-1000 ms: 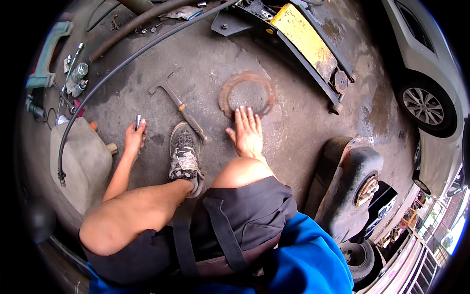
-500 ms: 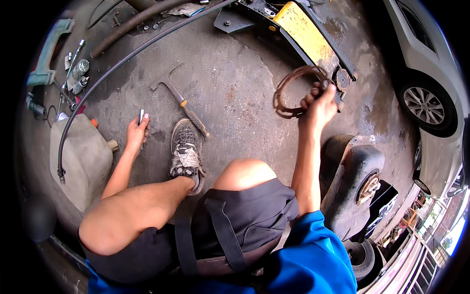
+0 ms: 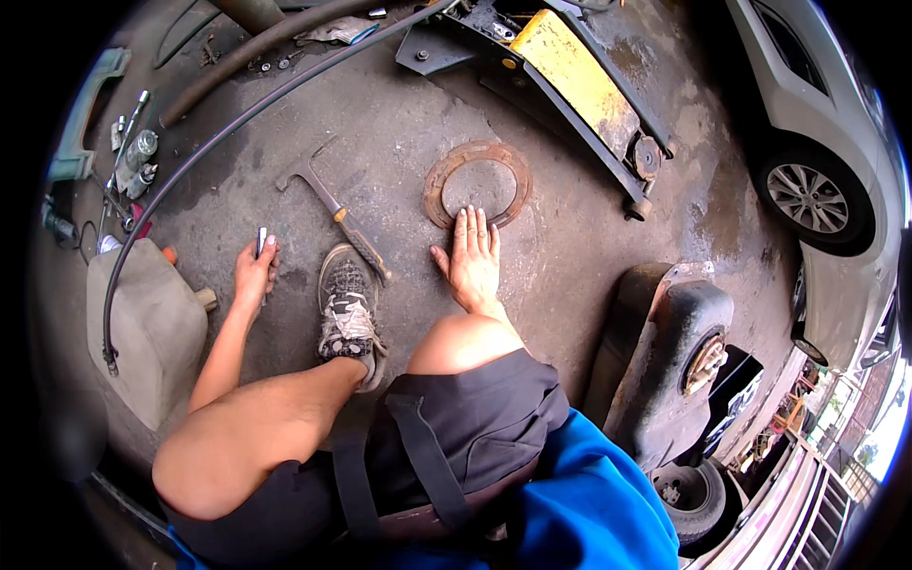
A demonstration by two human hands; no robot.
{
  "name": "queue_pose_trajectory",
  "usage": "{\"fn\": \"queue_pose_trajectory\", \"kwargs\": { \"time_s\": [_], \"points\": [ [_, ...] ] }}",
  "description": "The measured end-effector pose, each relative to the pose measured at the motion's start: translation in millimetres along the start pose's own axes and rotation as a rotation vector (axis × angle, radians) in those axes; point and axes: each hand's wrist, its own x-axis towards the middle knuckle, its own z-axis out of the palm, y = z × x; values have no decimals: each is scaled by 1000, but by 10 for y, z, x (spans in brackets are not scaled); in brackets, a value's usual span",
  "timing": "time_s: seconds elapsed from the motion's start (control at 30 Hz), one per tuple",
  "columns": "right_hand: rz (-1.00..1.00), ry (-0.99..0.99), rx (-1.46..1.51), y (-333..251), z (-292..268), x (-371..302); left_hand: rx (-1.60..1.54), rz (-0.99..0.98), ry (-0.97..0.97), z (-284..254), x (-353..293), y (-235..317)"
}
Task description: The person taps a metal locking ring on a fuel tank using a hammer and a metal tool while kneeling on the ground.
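A rusty flat metal ring (image 3: 436, 183) lies on the concrete floor ahead of my knees. My right hand (image 3: 472, 266) is flat with fingers stretched, its fingertips over the near rim of the ring. Closed near my left shin, my left hand (image 3: 255, 273) grips a slim silver metal tool (image 3: 261, 241), whose bright end pokes up past the fingers. Between my shoe and the ring rests a hammer-like tool (image 3: 356, 235) with a thin hooked metal head and an orange-yellow collar on its handle.
A yellow and black floor jack (image 3: 575, 71) stands at the far right. Beside my right knee is a dark metal tank (image 3: 670, 366). A whitish plastic tank (image 3: 142, 328) sits at left under a long black hose (image 3: 214, 133). A silver car (image 3: 836, 161) is parked at right.
My right hand has brought the ring leftward from beside the jack, laid it on the floor and let go of it. My left hand keeps its grip on the slim tool.
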Motion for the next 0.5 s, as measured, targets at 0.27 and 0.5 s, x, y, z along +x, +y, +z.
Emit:
{"fn": "queue_pose_trajectory", "kwargs": {
  "time_s": [0.27,0.5],
  "points": [
    [14,112,172,134,-115,204,-42,-15,-119,240,-246,218],
    [400,238,1657,97,-1595,296,-241,152,-407,568,-531,855]
  ]
}}
